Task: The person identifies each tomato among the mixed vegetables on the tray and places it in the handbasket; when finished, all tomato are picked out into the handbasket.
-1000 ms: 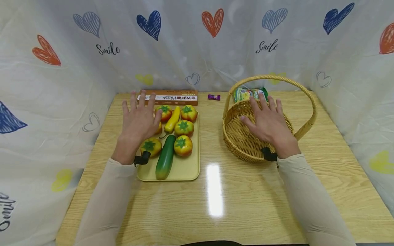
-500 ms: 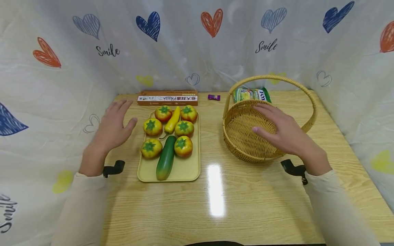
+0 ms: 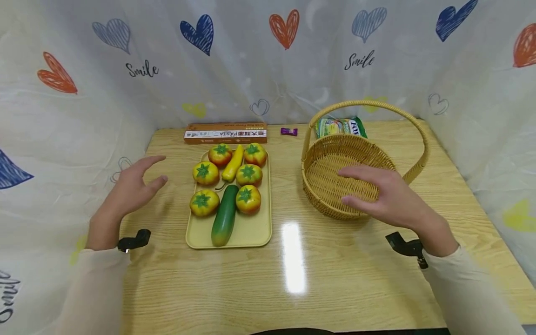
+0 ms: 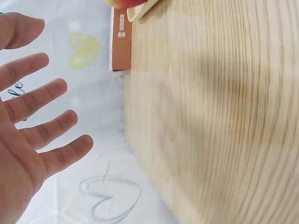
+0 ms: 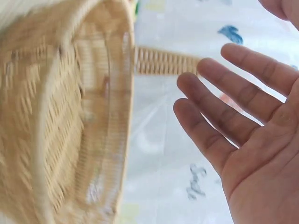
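Note:
My left hand (image 3: 131, 188) is held over the table's left side, left of a yellow tray (image 3: 247, 235), its fingers spread and holding nothing. On that tray lie several yellow-red tomato-like fruits (image 3: 248, 199), a yellow pepper (image 3: 233, 164) and a green cucumber-like vegetable (image 3: 224, 216). My right hand (image 3: 389, 195) hovers at the near right side of a wicker basket (image 3: 331, 211), overlapping its rim in the head view. In the right wrist view the right fingers (image 5: 224, 121) are extended with nothing in them, beside the basket (image 5: 93, 116). The basket's inside shows only its woven bottom.
Behind the tray lies a brown pasta box (image 3: 226, 133). To its right is a small purple wrapped piece (image 3: 289, 131). A green packet (image 3: 341, 127) sits behind the basket, whose tall handle (image 3: 368, 103) arches up. Patterned curtains (image 3: 234, 70) enclose the table's back and sides.
My left hand has moved left and nearer, off the tray. My right hand has drawn right and nearer from over the basket. Tray and basket stay in place.

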The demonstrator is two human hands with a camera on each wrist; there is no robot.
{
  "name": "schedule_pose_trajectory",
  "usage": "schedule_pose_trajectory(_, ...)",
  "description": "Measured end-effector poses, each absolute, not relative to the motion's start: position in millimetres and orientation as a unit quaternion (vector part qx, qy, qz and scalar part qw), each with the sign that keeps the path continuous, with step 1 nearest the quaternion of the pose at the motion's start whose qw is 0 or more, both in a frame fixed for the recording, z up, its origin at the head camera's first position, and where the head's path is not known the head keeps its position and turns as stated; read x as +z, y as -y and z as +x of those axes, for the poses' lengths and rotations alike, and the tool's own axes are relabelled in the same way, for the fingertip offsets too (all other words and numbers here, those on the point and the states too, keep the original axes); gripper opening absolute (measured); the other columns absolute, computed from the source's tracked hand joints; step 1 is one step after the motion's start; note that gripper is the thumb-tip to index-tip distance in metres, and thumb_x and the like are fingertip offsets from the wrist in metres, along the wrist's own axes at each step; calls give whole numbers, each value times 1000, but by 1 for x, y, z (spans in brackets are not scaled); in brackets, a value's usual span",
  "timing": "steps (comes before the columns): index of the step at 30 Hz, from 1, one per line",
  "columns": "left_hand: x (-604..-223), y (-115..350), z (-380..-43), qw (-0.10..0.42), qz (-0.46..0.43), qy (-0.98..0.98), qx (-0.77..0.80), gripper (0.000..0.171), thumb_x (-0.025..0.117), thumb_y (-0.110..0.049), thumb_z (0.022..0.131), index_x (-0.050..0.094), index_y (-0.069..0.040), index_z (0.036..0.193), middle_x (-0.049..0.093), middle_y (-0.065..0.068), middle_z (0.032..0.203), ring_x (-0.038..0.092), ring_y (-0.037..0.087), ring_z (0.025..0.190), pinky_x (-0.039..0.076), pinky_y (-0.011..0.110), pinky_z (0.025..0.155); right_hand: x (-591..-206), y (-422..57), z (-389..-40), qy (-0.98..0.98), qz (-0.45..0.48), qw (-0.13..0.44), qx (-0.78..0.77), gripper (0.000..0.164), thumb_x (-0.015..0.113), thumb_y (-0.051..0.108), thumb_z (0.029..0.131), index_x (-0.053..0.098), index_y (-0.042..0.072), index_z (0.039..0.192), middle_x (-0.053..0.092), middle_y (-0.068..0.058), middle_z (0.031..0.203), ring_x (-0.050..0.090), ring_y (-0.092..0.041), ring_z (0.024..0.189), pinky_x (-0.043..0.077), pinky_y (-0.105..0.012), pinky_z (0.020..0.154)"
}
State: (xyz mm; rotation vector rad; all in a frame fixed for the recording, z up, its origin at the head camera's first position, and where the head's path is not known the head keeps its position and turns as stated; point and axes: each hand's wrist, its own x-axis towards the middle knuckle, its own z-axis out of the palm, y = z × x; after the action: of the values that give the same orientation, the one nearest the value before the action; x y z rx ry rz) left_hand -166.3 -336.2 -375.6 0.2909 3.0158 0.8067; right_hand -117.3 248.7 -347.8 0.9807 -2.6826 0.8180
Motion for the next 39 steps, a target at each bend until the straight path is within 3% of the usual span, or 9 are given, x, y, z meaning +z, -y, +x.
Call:
schedule_pose_trajectory(6, -397, 321, -185, -13, 95, -953, 286, 57, 61, -26, 99, 45, -11, 151, 42, 21, 155, 34, 46, 144, 30, 67, 111, -366, -214, -123, 884, 362, 69, 287, 56, 79, 37, 86, 61, 28, 138, 63, 10, 136, 60, -13, 127, 47, -35, 106)
schedule_pose_trajectory(9, -409, 315, -194, -8, 96, -950, 296, 56, 62, -24, 99, 46, -11, 150, 42, 21, 155, 36, 45, 144, 31, 66, 112, -372, -193, -128, 874, 381, 62, 296, 56, 78, 41, 87, 62, 26, 138, 64, 8, 136, 60, -14, 127, 48, -40, 106)
schedule_pose_trajectory(16, -424, 311, -210, 28, 85, -947, 308, 55, 61, -21, 100, 45, -15, 152, 39, 18, 158, 31, 44, 147, 27, 66, 115, -381, -143, -136, 853, 411, 17, 322, 58, 73, 48, 89, 60, 21, 139, 62, 7, 139, 61, -13, 124, 48, -37, 105)
schedule_pose_trajectory(20, -427, 313, -215, 77, 90, -944, 309, 56, 58, -22, 101, 41, -17, 155, 27, 18, 164, 20, 48, 150, 17, 68, 117, -385, -113, -140, 848, 415, -5, 330, 59, 71, 51, 90, 61, 19, 139, 62, 7, 139, 62, -9, 118, 50, -30, 101)
schedule_pose_trajectory(26, -435, 314, -222, 146, 105, -945, 272, 65, 55, -26, 101, 28, -21, 160, 10, 19, 168, -1, 58, 149, -1, 85, 105, -392, -81, -147, 861, 396, -43, 317, 62, 72, 48, 89, 60, 13, 139, 65, 0, 135, 66, -14, 110, 53, -31, 95)
schedule_pose_trajectory(33, -439, 308, -228, 173, 107, -942, 268, 77, 58, -21, 96, 19, -26, 162, 4, 20, 169, -9, 56, 149, -8, 85, 102, -398, -57, -155, 905, 337, -84, 244, 63, 75, 46, 88, 61, 8, 136, 70, -6, 123, 68, -22, 107, 53, -37, 93)
schedule_pose_trajectory(39, -444, 311, -233, 190, 106, -932, 289, 77, 61, -20, 93, 25, -28, 161, 0, 18, 169, -14, 54, 150, -12, 84, 102, -407, -47, -159, 912, 326, -75, 239, 62, 79, 43, 85, 62, 10, 135, 69, -4, 123, 65, -19, 110, 53, -36, 93)
